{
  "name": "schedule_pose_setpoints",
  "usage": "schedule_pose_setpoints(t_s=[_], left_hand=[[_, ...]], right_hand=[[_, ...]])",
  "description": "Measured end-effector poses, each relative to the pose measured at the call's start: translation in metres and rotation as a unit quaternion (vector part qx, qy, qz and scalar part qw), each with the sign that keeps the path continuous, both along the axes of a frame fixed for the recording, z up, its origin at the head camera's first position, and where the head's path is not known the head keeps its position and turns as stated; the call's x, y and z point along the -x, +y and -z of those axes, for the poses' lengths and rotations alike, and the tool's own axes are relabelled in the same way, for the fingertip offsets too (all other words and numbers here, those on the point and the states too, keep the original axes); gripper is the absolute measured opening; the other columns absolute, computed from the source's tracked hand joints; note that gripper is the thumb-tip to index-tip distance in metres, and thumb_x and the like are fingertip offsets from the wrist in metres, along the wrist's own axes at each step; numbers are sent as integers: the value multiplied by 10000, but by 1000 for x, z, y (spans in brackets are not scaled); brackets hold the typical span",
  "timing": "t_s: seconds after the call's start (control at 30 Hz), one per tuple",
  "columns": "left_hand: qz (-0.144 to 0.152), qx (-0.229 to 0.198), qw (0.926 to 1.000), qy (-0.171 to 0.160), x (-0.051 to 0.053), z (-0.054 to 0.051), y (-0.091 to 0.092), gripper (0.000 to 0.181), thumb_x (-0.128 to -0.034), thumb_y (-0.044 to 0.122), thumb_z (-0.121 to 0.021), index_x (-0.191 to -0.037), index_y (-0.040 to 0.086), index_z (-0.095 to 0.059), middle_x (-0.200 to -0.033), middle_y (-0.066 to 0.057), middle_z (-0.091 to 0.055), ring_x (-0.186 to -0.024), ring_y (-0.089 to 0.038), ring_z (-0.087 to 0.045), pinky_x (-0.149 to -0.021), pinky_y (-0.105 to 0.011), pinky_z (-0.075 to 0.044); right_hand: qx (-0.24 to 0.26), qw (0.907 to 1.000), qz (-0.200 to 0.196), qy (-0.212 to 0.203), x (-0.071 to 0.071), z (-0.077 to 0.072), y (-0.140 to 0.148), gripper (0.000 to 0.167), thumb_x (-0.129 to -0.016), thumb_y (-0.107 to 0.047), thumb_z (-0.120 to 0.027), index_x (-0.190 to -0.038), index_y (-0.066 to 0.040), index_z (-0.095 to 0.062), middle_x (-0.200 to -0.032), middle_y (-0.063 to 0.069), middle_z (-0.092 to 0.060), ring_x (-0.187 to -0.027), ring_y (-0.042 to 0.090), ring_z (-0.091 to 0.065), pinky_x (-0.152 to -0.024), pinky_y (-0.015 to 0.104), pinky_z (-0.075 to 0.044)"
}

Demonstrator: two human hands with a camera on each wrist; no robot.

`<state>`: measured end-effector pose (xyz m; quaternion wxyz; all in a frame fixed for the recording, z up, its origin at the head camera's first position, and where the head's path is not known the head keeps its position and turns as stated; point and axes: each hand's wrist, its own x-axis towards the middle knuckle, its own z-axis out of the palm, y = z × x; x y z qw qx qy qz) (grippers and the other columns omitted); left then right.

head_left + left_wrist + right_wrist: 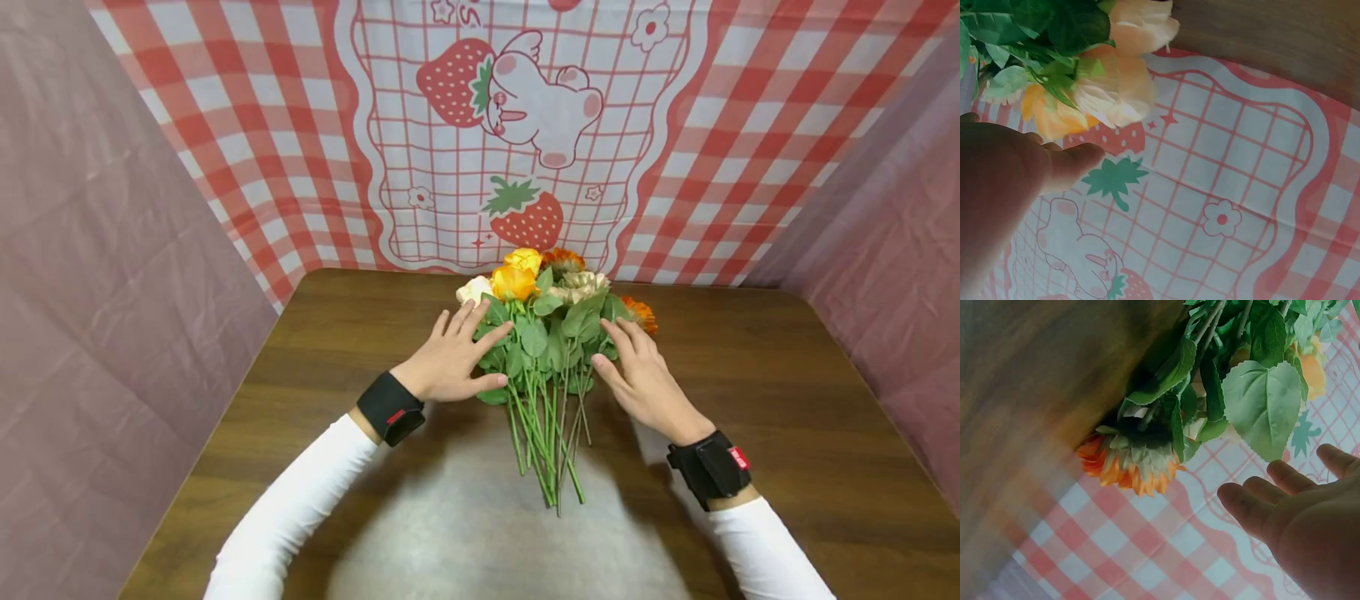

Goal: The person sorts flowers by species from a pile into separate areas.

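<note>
A bunch of flowers lies on the wooden table, its green stems (551, 442) pointing toward the person. At the far end are yellow roses (514, 282), a pale cream rose (474, 290), a beige bloom (581, 287) and orange flowers (639, 314). The left hand (452, 360), fingers spread, is at the left side of the leaves (533, 337). On the other side the right hand (639, 375) has its fingers extended beside the leaves. Whether either hand touches them is hard to tell. In the right wrist view, an orange flower (1132, 459) hangs near the right hand (1310, 519).
The brown wooden table (300, 400) carries the bunch. Behind it hangs a red-and-white checked cloth (262, 125) with strawberry and rabbit prints. Pinkish drapes (97, 292) flank both sides. Black bands (390, 407) are strapped on both wrists.
</note>
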<state>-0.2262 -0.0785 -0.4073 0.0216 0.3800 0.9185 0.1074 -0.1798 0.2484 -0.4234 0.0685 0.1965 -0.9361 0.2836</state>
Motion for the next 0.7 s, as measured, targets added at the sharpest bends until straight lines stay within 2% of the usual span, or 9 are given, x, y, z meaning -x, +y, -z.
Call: schedule_pose_setpoints(t_s=[0.2, 0.37, 0.7], left_hand=[[113, 80, 9999, 99, -3, 6, 10, 782, -975, 613, -471, -1600, 244, -180, -1646, -217, -4, -1513, -401, 3, -1168, -637, -65], [239, 192, 9993, 192, -5, 6, 21, 784, -977, 617, -460, -1601, 241, -170, -1647, -212, -4, -1515, -397, -3, -1168, -636, -79], [420, 247, 9983, 325, -10, 9, 48, 805, -959, 650, -462, -1598, 248, -181, -1652, -193, -17, -1519, -372, -19, -1178, -604, -114]], right_hand=[[231, 9996, 188, 19, -2, 5, 2, 586, -1072, -339, -429, -1546, -32, -273, -1555, 310, -211, -1434, 500, -179, -1090, 689, -168], [290, 9992, 283, 58, -1, 10, 3, 578, -1069, -345, -436, -1542, -45, -291, -1548, 298, -232, -1430, 482, -206, -1095, 675, -186], [509, 9981, 331, 66, -3, 14, 2, 547, -1072, -322, -437, -1487, 18, -333, -1487, 289, -320, -1383, 459, -289, -1075, 630, -260]])
